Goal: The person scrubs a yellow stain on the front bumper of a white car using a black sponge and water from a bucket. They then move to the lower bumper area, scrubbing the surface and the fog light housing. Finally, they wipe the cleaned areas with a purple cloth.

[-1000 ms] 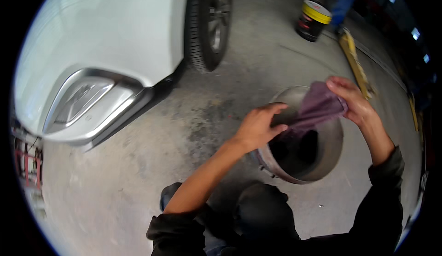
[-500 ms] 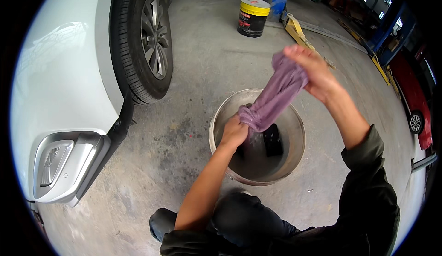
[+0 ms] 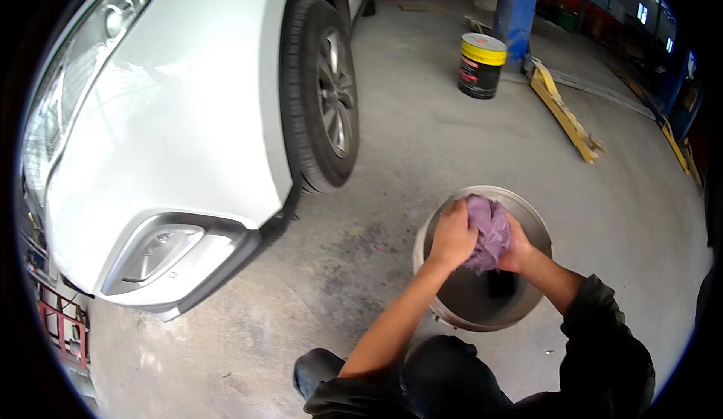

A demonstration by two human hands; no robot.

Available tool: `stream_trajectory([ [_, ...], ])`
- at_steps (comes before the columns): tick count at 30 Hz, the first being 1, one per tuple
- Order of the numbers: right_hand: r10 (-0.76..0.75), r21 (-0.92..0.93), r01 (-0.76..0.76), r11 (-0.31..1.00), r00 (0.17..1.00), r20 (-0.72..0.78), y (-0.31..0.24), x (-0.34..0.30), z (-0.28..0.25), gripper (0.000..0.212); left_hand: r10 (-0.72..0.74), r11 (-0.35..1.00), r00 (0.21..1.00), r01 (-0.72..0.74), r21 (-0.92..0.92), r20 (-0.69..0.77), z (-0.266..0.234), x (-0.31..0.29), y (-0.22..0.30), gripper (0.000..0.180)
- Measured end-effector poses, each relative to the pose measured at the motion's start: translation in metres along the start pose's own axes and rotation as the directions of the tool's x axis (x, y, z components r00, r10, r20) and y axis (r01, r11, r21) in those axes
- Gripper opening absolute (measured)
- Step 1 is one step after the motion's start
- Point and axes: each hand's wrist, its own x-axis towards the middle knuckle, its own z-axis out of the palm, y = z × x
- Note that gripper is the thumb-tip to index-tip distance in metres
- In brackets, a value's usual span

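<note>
A purple cloth (image 3: pixel 488 232) is bunched up between my two hands, over a round metal basin (image 3: pixel 426 298). My left hand (image 3: pixel 453 237) presses it from the left, with the fingers curled against the folds. From the right, my right hand (image 3: pixel 517 244) cups the same cloth, its fingers partly hidden behind it. Inside the basin, below the cloth, lies a dark rectangular object (image 3: pixel 501 284); its kind is not clear.
To the left stands a white car (image 3: pixel 203 95) with its front wheel (image 3: pixel 325 95) near the basin. Beyond the basin are a black bucket with a yellow band (image 3: pixel 482 65), a blue post (image 3: pixel 517 12) and a yellow lift arm (image 3: pixel 561 110) on the concrete floor.
The cloth, stretched slantwise between my hands before, is now gathered into a bundle. My right hand has come down and in toward my left. The view has swung left, showing more of the car.
</note>
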Motion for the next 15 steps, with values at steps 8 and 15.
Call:
stream_trajectory([
  [8, -0.157, -0.402, 0.105, 0.909, 0.983, -0.099, -0.019, -0.003, 0.026, 0.049, -0.020, 0.879, 0.973, 0.126, -0.460, 0.229, -0.015, -0.028, -0.040, 0.076],
  [15, -0.302, -0.672, 0.122, 0.731, 0.940, -0.157, -0.029, 0.013, 0.059, 0.066, -0.318, 0.737, 0.948, 0.248, -0.629, 0.001, -0.024, -0.024, -0.014, 0.052],
])
